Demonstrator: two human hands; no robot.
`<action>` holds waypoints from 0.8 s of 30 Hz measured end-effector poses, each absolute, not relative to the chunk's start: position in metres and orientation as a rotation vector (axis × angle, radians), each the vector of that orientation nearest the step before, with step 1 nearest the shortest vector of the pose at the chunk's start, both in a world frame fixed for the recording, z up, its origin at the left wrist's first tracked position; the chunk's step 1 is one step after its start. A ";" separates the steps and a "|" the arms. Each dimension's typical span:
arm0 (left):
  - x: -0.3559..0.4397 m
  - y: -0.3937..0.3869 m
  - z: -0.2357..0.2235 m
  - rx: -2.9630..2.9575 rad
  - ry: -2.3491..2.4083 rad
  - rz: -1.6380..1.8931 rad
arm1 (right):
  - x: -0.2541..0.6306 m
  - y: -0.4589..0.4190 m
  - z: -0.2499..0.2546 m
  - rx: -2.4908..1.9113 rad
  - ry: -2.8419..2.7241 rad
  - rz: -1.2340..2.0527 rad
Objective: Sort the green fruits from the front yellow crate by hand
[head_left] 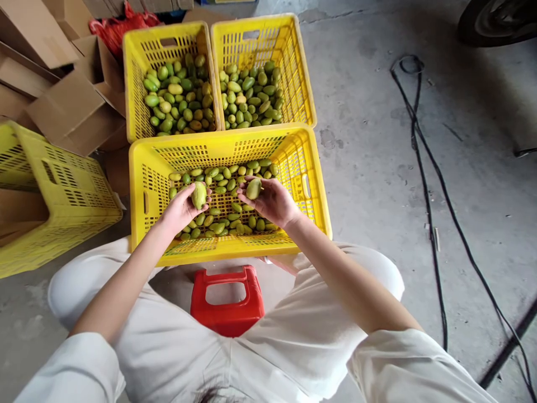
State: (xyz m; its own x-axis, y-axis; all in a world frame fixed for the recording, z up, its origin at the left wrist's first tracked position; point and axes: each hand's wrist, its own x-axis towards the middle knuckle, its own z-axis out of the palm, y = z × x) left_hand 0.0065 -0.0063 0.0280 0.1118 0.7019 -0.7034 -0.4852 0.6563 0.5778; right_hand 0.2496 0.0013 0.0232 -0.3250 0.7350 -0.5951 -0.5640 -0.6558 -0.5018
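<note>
My left hand (179, 211) holds a yellow-green mango (199, 195) near its fingertips, palm turned inward. In my right hand (277, 204), a duller green mango (254, 188) rests against the curled fingers. Both hands are over the front yellow plastic crate (229, 254), apart from each other. Small green mangoes (218, 226) lie loosely across that crate's slotted floor, some hidden beneath my hands and wrists.
Behind stand a left yellow crate (131, 84) and a right yellow crate (308, 84), both holding many mangoes. A red stool (226, 322) is between my legs. Cardboard boxes (69, 106) and another yellow crate (79, 196) stand left. A black cable (444, 196) crosses the floor at right.
</note>
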 end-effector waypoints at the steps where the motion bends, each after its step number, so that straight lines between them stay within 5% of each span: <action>1: 0.006 -0.008 0.028 0.254 1.159 0.891 | 0.249 0.001 0.023 -1.043 -0.270 2.027; 14: 0.015 -0.021 0.022 0.506 1.122 0.541 | 0.243 -0.017 0.000 -1.258 -0.475 2.216; 24: 0.007 -0.006 0.024 0.209 1.166 0.871 | 0.241 -0.009 0.008 -1.129 -0.270 2.084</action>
State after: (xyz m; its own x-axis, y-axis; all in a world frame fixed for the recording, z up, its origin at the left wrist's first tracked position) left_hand 0.0071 -0.0058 0.0240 0.1186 0.6908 -0.7133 -0.4880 0.6661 0.5640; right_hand 0.2411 -0.0090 0.0081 -0.3409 0.6919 -0.6365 -0.5068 -0.7055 -0.4955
